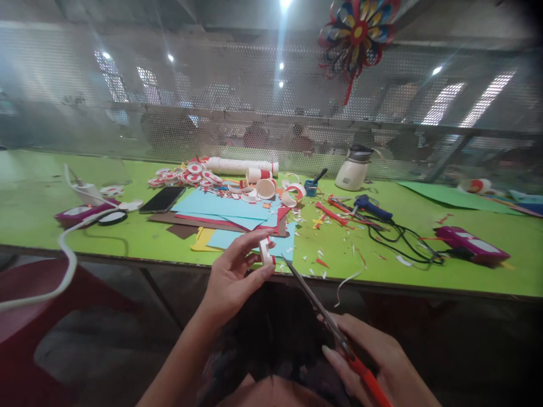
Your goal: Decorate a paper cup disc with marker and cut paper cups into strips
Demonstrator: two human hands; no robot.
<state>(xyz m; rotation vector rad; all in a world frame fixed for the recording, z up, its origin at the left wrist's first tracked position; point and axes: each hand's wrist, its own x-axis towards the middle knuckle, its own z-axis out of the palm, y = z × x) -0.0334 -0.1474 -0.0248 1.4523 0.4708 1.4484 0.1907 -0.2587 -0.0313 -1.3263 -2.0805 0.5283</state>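
Between the thumb and fingers of my left hand (235,277) is a small white paper-cup piece (265,252) with red edges, held over the table's front edge. My right hand (377,350) grips scissors (311,297) with orange-red handles. Their blades look nearly closed, and the tip points up and left, close beside the cup piece without visibly touching it. Light blue paper sheets (229,210) lie stacked behind my left hand. Further back are cut cup rings (292,195), a cup lying on its side (266,189) and a pile of red-and-white discs (194,175).
Right of the papers, paper scraps (322,263) litter the green table. A blue glue gun (373,207) and black cable (407,249) lie there, near a purple power strip (473,244). A cream jug (352,169) stands behind. Leftward are a phone (162,199) and a white cable (70,254).
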